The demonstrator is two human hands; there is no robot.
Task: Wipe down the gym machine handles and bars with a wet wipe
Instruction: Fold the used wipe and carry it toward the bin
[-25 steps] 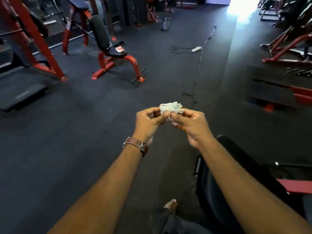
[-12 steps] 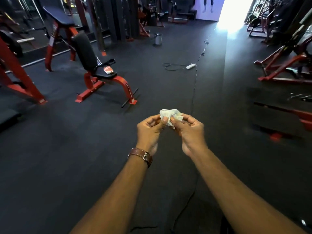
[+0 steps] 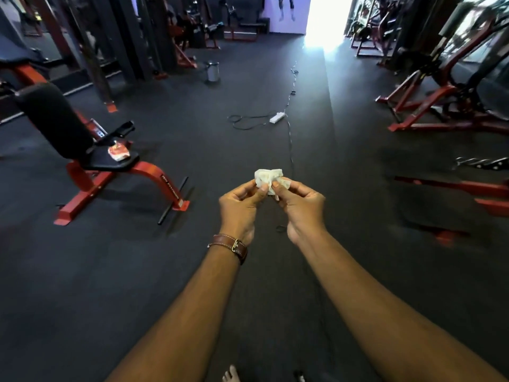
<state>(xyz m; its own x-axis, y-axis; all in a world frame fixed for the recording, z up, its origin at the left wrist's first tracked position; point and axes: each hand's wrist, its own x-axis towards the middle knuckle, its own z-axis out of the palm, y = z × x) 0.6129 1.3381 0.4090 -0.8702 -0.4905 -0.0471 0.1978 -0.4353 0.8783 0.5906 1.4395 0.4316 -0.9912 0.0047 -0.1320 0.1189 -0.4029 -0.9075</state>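
the left hand [image 3: 240, 205] and right hand [image 3: 300, 206] pinch a crumpled white wet wipe [image 3: 267, 178] between thumbs and fingertips, held out over the dark floor [image 3: 137, 271]. a brown watch strap [image 3: 230, 244] circles the left wrist. at ten o'clock stands a red bench [image 3: 91, 150]; at twelve, a white power strip [image 3: 276, 117].

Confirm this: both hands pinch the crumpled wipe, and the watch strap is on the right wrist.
Not quite. The head view shows the watch strap on the left wrist, not the right. The rest holds: the left hand and right hand both pinch the crumpled wipe.
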